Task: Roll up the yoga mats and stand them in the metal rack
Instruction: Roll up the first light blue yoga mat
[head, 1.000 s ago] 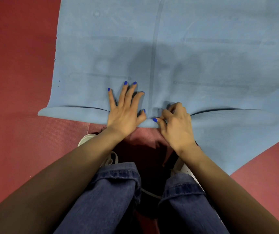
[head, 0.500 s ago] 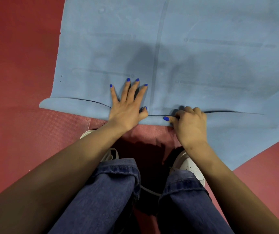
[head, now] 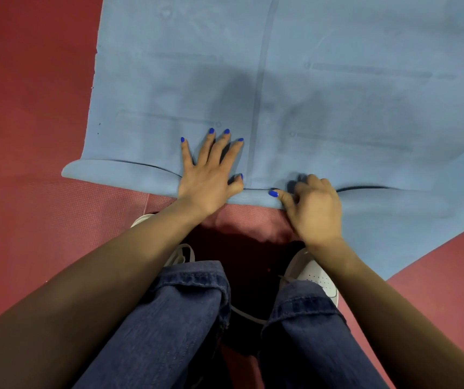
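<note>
Dim, even overhead light — soft shadow on the blue mat (head: 225, 88) (wide-angle bowing at edges), slightly soft focus.

My right hand (head: 313, 209), first bunched close beside my left hand (head: 211, 175) on the folded near hem of the thin blue foam yoga mat (head: 337, 108), now sits farther right along that hem, fingers curling over it, thumb pointing left.

Left hand (head: 209, 175) flat; right hand (head: 313, 204) seemingly curled.
</note>
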